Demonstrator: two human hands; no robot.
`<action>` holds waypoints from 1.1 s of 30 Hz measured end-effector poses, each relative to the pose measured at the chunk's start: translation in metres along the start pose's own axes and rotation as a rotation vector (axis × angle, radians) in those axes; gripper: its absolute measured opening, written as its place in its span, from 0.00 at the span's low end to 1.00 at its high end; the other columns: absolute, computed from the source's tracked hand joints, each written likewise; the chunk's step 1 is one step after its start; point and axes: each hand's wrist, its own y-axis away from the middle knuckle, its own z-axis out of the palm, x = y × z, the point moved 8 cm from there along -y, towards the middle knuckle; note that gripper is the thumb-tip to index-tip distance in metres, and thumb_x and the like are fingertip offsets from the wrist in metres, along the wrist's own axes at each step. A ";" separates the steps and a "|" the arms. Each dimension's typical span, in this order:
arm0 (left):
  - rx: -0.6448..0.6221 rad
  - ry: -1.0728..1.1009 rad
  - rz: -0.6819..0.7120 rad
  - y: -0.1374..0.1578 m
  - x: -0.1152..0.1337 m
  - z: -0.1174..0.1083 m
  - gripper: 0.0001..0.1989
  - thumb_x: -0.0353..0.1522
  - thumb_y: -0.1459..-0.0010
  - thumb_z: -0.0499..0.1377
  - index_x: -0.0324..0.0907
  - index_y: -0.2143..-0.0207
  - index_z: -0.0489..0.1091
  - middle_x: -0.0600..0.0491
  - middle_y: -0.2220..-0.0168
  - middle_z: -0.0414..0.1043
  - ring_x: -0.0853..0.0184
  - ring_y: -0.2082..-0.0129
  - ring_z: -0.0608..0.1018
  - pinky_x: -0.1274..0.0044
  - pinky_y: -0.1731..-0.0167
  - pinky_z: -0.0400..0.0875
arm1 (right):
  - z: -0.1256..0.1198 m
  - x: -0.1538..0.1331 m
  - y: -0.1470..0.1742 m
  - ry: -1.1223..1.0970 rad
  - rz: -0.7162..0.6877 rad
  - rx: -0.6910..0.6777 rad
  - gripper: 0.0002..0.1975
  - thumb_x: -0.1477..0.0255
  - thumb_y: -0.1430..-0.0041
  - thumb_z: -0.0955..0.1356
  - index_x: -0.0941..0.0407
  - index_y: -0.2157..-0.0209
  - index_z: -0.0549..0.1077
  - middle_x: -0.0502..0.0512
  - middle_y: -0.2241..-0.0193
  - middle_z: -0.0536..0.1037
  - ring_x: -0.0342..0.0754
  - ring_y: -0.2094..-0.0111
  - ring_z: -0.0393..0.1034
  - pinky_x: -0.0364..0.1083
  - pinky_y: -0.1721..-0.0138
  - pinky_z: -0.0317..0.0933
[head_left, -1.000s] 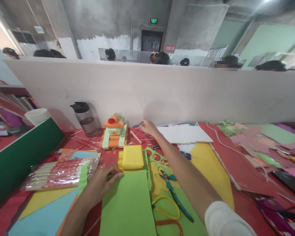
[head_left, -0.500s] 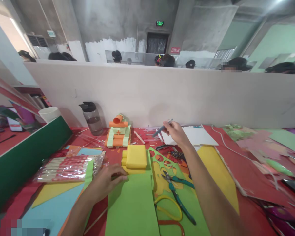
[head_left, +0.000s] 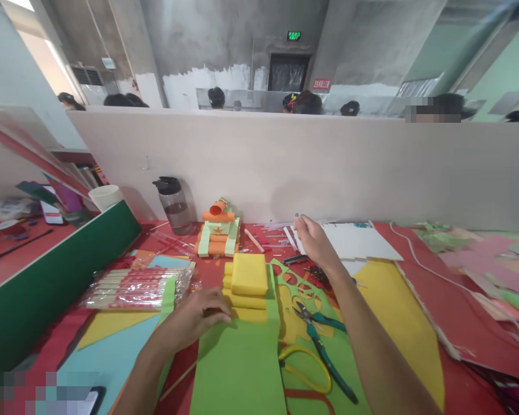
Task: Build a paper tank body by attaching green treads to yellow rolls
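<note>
My left hand rests at the left edge of a light green sheet of paper. Its fingers are bent, with a gap between thumb and forefinger, and the thumb tip lies over the sheet. Just beyond it sits a yellow paper model, made of a wrapped block and rolled tubes. My right hand is raised near the back of the table, closed around a slim grey-blue pen-like stick. Only the stick's tip shows above the fingers.
Green-handled pliers and yellow-handled scissors lie on cut green paper. Behind stand an orange paper model and a water bottle by the partition. Packed wooden sticks lie left, beside a green board.
The view has shifted so the scene sits further right. My right hand has turned, and the stick that pointed down-left is now mostly hidden. My left hand stays by the green sheet.
</note>
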 end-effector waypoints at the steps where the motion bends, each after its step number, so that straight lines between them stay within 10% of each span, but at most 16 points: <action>1: -0.026 0.028 -0.003 0.001 0.001 0.002 0.12 0.39 0.41 0.57 0.43 0.68 0.77 0.50 0.67 0.74 0.68 0.67 0.74 0.79 0.66 0.66 | 0.001 -0.006 0.001 0.043 -0.027 -0.002 0.23 0.56 0.32 0.51 0.55 0.66 0.66 0.54 0.72 0.74 0.49 0.69 0.68 0.43 0.67 0.59; 6: -0.075 0.096 -0.038 0.004 0.007 0.007 0.09 0.38 0.43 0.60 0.43 0.70 0.77 0.51 0.66 0.75 0.68 0.66 0.74 0.79 0.65 0.67 | 0.034 -0.008 0.010 0.307 -0.033 -0.216 0.18 0.59 0.32 0.55 0.52 0.56 0.70 0.57 0.59 0.78 0.52 0.60 0.71 0.43 0.63 0.58; 15: -0.160 0.150 -0.095 0.005 0.007 0.016 0.11 0.38 0.43 0.59 0.42 0.66 0.79 0.50 0.66 0.80 0.66 0.66 0.78 0.77 0.63 0.71 | 0.080 0.011 0.030 0.695 0.012 -0.528 0.14 0.64 0.36 0.61 0.57 0.66 0.73 0.66 0.63 0.79 0.57 0.61 0.74 0.46 0.66 0.59; 25: 0.173 0.015 -0.120 0.005 0.001 -0.021 0.17 0.42 0.38 0.50 0.40 0.66 0.72 0.51 0.67 0.75 0.66 0.66 0.74 0.77 0.64 0.67 | 0.051 0.001 0.034 0.561 0.095 -0.533 0.25 0.68 0.36 0.59 0.53 0.38 0.55 0.64 0.58 0.78 0.59 0.59 0.74 0.47 0.64 0.59; 33: 0.277 0.093 -0.196 0.011 -0.023 -0.038 0.18 0.45 0.41 0.52 0.39 0.69 0.70 0.53 0.70 0.71 0.68 0.69 0.70 0.78 0.68 0.64 | 0.029 -0.060 0.052 0.265 -0.012 -0.505 0.29 0.57 0.36 0.59 0.45 0.35 0.49 0.56 0.52 0.76 0.55 0.53 0.71 0.46 0.56 0.60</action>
